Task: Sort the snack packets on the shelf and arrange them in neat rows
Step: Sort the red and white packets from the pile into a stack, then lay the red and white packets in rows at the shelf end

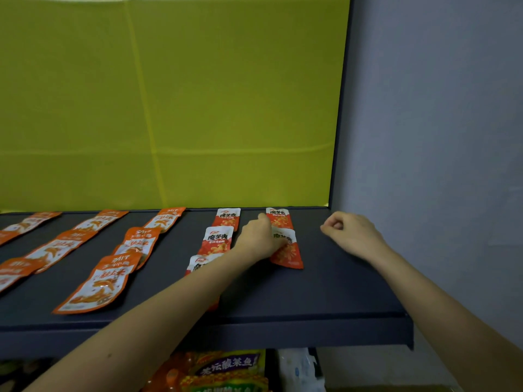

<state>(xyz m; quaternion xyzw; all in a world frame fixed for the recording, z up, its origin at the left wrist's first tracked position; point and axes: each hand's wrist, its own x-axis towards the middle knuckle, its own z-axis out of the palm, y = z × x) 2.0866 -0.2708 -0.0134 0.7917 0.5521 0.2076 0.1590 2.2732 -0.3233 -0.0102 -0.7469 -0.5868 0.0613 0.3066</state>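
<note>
Left forearm crosses the shelf front, left grip pinching red packet at shelf back-right, I'd guess squaring it under rear packet, right grip curled empty, resting by shelf's right end.

This is looking like a shop display: snack packets are lying in rows on a dark shelf, with more packaged snacks sitting below.

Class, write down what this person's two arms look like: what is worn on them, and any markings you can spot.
The left arm and right arm are both bare as far up as the picture shows. No sleeves, gloves, watch, bracelet or rings are visible. The left forearm has a small dark mark.
</note>
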